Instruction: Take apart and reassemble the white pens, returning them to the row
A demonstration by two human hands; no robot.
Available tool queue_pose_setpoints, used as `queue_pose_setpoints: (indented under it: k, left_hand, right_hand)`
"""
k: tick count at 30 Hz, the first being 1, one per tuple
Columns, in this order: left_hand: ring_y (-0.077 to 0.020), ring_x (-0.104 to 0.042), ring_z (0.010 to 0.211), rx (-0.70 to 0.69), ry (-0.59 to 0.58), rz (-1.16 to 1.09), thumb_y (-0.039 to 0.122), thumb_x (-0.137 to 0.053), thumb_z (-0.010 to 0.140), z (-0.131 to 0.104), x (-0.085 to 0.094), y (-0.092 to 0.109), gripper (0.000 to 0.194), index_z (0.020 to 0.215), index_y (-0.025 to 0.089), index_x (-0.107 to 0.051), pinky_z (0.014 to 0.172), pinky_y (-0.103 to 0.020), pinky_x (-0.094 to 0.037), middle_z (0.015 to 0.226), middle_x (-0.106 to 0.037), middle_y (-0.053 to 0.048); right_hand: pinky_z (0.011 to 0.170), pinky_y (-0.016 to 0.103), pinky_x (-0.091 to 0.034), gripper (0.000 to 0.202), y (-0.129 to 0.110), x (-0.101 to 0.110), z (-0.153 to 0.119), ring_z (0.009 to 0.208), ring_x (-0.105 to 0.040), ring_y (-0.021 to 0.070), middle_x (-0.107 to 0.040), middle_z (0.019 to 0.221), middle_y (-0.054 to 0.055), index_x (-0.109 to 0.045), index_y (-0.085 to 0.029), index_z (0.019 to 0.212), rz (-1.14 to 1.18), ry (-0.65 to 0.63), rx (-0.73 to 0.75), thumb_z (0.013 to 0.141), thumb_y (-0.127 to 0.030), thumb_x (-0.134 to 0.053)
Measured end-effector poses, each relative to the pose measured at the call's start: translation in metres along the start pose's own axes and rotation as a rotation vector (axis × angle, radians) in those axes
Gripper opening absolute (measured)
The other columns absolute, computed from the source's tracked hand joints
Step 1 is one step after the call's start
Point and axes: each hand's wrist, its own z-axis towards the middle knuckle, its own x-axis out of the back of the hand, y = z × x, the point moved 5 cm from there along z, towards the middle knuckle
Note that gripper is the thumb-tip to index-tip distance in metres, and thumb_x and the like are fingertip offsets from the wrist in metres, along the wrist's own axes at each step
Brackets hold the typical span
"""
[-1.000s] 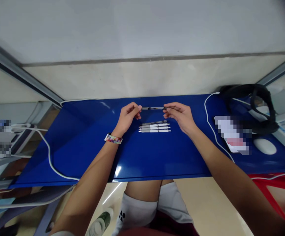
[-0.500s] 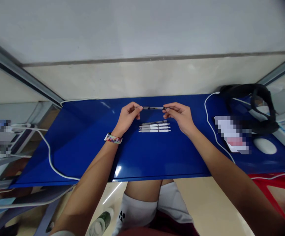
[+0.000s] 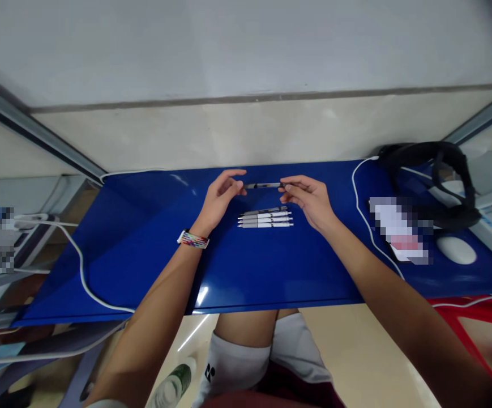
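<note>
A dark pen (image 3: 265, 185) with a clear section is held level between my two hands, over the back half of the blue table (image 3: 254, 266). My left hand (image 3: 223, 195) pinches its left end between thumb and fingers, the index finger lifted and stretched out. At the other end, the thumb and fingers of my right hand (image 3: 307, 195) close on the pen. Just below it on the table lie several pens in a neat stack of rows: a darker pen (image 3: 266, 211) at the back and white-and-grey pens (image 3: 266, 221) in front, their tips pointing left.
To the right lie a phone (image 3: 394, 226) with a blurred screen, a white mouse (image 3: 457, 250) and a black headband-like strap (image 3: 453, 170). White cables (image 3: 358, 198) cross both sides of the table. A wall (image 3: 229, 133) stands behind it. A bottle (image 3: 175, 385) is below, near my legs.
My left index finger has lifted and straightened off the pen. The pen's turned side shows differently, and the view has shifted slightly. My right hand keeps its grip.
</note>
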Motion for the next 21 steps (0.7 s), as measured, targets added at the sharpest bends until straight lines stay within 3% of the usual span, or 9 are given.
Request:
queue_pose_setpoints:
  k: [2, 5, 6, 11, 17, 21]
  left_hand:
    - [-0.0212, -0.078, 0.093, -0.007, -0.017, 0.001, 0.036, -0.08, 0.095, 0.0001, -0.0009, 0.0007, 0.045, 0.139, 0.026, -0.073, 0.096, -0.038, -0.062, 0.102, -0.081, -0.006]
    - [-0.0241, -0.078, 0.109, -0.05, -0.004, -0.009, 0.03, -0.097, 0.077, 0.0004, -0.0007, 0.0036, 0.08, 0.151, 0.032, -0.065, 0.095, -0.036, -0.064, 0.135, -0.078, -0.01]
    - [-0.024, -0.079, 0.109, -0.044, 0.006, -0.014, 0.031, -0.098, 0.076, 0.0003, -0.0008, 0.0038, 0.084, 0.152, 0.033, -0.064, 0.093, -0.035, -0.064, 0.137, -0.077, -0.01]
    - [-0.0183, -0.077, 0.077, 0.065, -0.024, -0.035, 0.037, -0.081, 0.095, -0.0013, -0.0059, 0.0004, 0.045, 0.137, 0.022, -0.075, 0.076, -0.032, -0.064, 0.09, -0.08, -0.005]
    - [-0.0195, -0.082, 0.094, -0.006, -0.016, -0.018, 0.019, -0.084, 0.085, -0.0002, -0.0033, -0.001, 0.045, 0.129, 0.023, -0.076, 0.081, -0.031, -0.064, 0.127, -0.081, -0.011]
    - [-0.0163, -0.078, 0.078, 0.065, -0.019, -0.022, 0.03, -0.087, 0.088, -0.0005, -0.0027, -0.0036, 0.038, 0.125, 0.022, -0.079, 0.068, -0.026, -0.059, 0.102, -0.082, -0.007]
  right_hand:
    - [0.076, 0.04, -0.068, 0.034, 0.0012, 0.0004, 0.0006, 0.073, -0.077, 0.0191, -0.084, 0.094, 0.005, -0.087, -0.026, 0.105, 0.003, 0.005, -0.007, 0.079, -0.046, -0.098]
    - [0.075, 0.039, -0.068, 0.033, 0.0008, 0.0008, 0.001, 0.072, -0.077, 0.0183, -0.085, 0.095, 0.005, -0.088, -0.025, 0.104, 0.018, 0.014, -0.004, 0.079, -0.044, -0.097]
    - [0.075, 0.038, -0.068, 0.032, 0.0002, 0.0004, 0.001, 0.073, -0.077, 0.0182, -0.085, 0.096, 0.005, -0.088, -0.026, 0.105, 0.02, 0.011, -0.003, 0.08, -0.044, -0.097]
    - [0.074, 0.039, -0.068, 0.034, -0.0011, -0.0022, -0.0002, 0.072, -0.076, 0.0188, -0.085, 0.092, 0.005, -0.088, -0.025, 0.102, 0.003, 0.008, -0.02, 0.078, -0.046, -0.098]
    - [0.075, 0.039, -0.068, 0.031, 0.0016, -0.0018, 0.0, 0.072, -0.078, 0.0198, -0.084, 0.091, 0.005, -0.088, -0.024, 0.103, -0.012, 0.011, -0.027, 0.081, -0.044, -0.096]
    - [0.074, 0.038, -0.068, 0.029, 0.002, -0.0003, 0.0005, 0.071, -0.079, 0.019, -0.086, 0.094, 0.005, -0.088, -0.025, 0.105, 0.004, 0.017, -0.011, 0.081, -0.041, -0.095]
